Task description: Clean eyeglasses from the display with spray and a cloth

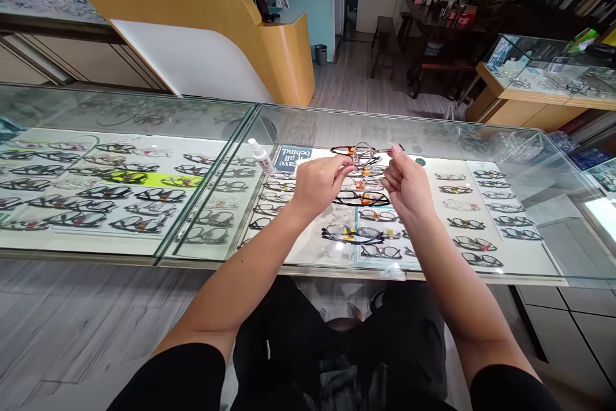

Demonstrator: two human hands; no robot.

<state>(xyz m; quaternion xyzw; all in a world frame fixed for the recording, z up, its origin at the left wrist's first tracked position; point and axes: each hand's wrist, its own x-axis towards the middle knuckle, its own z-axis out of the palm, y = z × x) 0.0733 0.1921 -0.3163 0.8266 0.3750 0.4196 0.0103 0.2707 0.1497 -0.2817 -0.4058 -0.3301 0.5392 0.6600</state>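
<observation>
Over the glass counter I hold a pair of eyeglasses (364, 153) with a thin, light-coloured frame. My left hand (320, 181) is closed, its thumb and fingers pinching the eyeglasses near one lens. Curled fingers of my right hand (407, 181) grip the dark-tipped temple arm on the other side. Just below the hands are black-framed glasses (360, 198); nearer to me are other dark-framed glasses (352, 234). Left of my left hand stands a white spray bottle (261, 158) on the counter.
The glass display counter (298, 268) runs across in front of me, with many eyeglasses inside. Beyond it are a wooden service desk (289, 58), a small bin (321, 54), a bench (385, 39) and a dark table (443, 20). Another display case (539, 100) stands at right.
</observation>
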